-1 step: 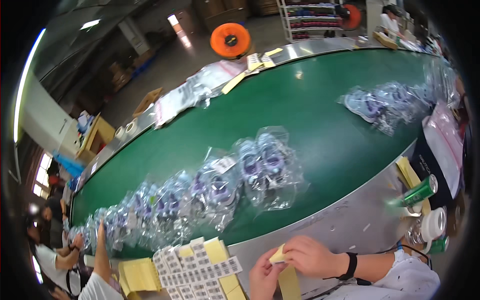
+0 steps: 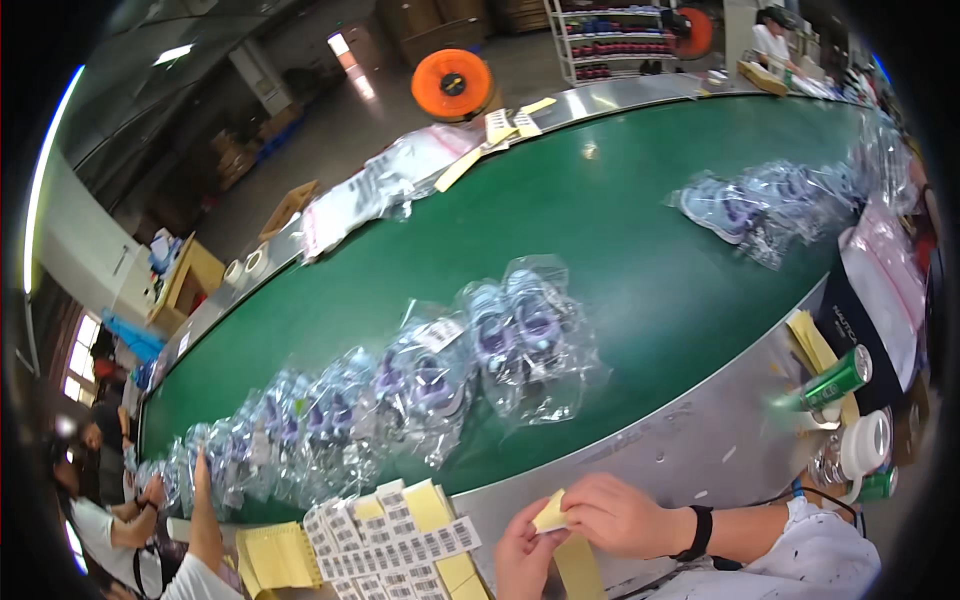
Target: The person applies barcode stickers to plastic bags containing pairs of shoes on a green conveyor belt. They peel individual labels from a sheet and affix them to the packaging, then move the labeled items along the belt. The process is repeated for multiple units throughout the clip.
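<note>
Both hands are close together over the metal ledge at the lower middle. A small yellow paper strip (image 2: 550, 514) is pinched between my left hand (image 2: 524, 552) and my right hand (image 2: 618, 515), which wears a black wristband. Another length of yellow paper (image 2: 579, 568) hangs below my fingers; I cannot tell whether the two are joined. Just left of my left hand lie sheets of white barcode labels (image 2: 400, 545) on yellow backing. Beyond them, on the green belt (image 2: 640, 260), is a row of bluish-purple shoes (image 2: 535, 325) in clear plastic bags.
More bagged shoes (image 2: 760, 205) lie at the far right. A green can (image 2: 838, 380) and a white-lidded jar (image 2: 865, 447) stand at the ledge's right. Yellow paper (image 2: 275, 557) sits left of the labels. A co-worker's arm (image 2: 205, 515) reaches toward the bags at left.
The view has shifted slightly. The yellow strip between my fingers is turned a little and shows more of its face. Both hands keep their pinch.
</note>
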